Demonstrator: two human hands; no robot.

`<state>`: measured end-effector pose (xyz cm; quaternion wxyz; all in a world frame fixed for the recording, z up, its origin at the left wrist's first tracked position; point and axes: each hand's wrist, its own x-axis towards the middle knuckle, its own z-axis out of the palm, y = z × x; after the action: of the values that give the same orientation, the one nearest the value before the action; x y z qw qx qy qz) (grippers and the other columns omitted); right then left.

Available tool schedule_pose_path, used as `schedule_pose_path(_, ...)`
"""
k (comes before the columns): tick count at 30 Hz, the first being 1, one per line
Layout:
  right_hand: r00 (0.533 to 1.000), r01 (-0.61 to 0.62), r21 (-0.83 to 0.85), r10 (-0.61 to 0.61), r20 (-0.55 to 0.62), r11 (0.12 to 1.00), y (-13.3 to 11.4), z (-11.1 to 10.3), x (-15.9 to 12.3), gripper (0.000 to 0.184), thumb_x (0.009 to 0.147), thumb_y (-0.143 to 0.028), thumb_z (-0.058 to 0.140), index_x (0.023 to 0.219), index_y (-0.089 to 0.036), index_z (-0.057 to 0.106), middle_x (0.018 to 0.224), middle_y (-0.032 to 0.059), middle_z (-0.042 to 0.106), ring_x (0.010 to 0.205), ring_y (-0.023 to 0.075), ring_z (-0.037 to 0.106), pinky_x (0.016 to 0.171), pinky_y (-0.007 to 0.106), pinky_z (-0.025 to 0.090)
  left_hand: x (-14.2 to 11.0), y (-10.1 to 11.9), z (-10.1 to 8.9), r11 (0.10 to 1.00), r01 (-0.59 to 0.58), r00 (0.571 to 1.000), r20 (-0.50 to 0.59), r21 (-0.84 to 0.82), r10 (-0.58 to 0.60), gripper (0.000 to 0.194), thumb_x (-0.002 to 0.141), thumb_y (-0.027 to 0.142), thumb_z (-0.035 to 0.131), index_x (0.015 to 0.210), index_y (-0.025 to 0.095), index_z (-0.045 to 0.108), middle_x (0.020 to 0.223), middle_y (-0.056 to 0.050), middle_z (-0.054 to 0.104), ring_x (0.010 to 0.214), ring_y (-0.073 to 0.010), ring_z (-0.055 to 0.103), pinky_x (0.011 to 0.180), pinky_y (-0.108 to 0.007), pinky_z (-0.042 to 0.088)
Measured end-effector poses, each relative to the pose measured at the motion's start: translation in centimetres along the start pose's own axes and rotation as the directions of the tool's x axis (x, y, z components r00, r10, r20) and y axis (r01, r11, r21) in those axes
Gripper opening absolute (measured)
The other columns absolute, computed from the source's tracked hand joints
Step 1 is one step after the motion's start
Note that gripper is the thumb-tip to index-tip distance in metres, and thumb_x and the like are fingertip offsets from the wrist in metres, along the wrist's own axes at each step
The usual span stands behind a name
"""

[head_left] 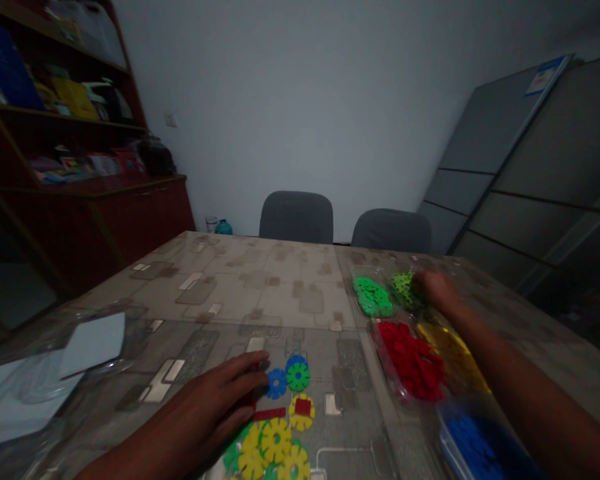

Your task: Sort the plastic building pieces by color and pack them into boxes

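Note:
My left hand point(225, 400) lies on the table with its fingers stretched out, touching or close beside a blue notched disc point(277, 383). A green notched disc point(298, 376) overlaps another blue one there. Below them a small red square piece point(303, 407) rests on a yellow notched disc point(300, 421), and a red strip point(270, 414) lies to its left. Several yellow discs point(275, 440) overlap green ones at the near edge. My right hand point(436, 291) is at the tub of lime-green pieces point(403, 288); its fingers are hidden, so what it holds cannot be seen.
Clear tubs hold green pieces point(373, 297), red pieces point(411, 361), yellow pieces point(450, 350) and blue pieces point(473, 443) on the right. Clear plastic packaging with white cards point(95, 341) lies at left. Two grey chairs point(296, 215) stand beyond the patterned table point(260, 267).

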<state>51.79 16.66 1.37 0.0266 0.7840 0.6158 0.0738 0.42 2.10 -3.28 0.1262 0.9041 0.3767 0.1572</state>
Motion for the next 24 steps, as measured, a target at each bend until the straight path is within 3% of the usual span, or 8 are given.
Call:
schedule_pose_path(7,0.994,0.041,0.102,-0.03,-0.104,0.994,2.0,0.6,0.4,0.032,0.097,-0.034,0.064,0.125,-0.019,0.062,0.126,0.0085,0.064,0.105,0.0244,0.066,0.088,0.045,0.057,-0.3,-0.4,0.6,1.0,0.029,0.999,0.028,0.003,-0.029,0.037,0.101,0.03,0.052,0.137,0.04,0.056,0.155,0.0,0.05,0.134,-0.0266,0.055,0.106,-0.043,0.052)
schedule_pose_path(13,0.978,0.184,0.213,-0.157,-0.138,0.96,1.6,1.3,0.6,0.028,0.098,-0.033,0.063,0.122,-0.019,0.063,0.125,0.0082,0.065,0.103,0.0228,0.066,0.087,0.043,0.057,-0.2,-0.4,0.3,0.998,0.057,0.997,0.046,-0.019,-0.056,0.036,0.101,0.032,0.052,0.135,0.04,0.058,0.154,0.001,0.05,0.135,-0.0271,0.055,0.107,-0.043,0.051)
schedule_pose_path(24,0.942,0.202,0.29,-0.104,-0.32,0.935,3.9,0.5,-0.9,0.026,0.098,-0.035,0.062,0.12,-0.021,0.064,0.124,0.0073,0.065,0.1,0.022,0.067,0.084,0.041,0.058,0.0,-0.5,0.3,0.997,0.064,0.995,0.08,-0.041,-0.06,0.035,0.101,0.034,0.051,0.135,0.038,0.058,0.154,-0.002,0.05,0.135,-0.0288,0.054,0.108,-0.047,0.051)
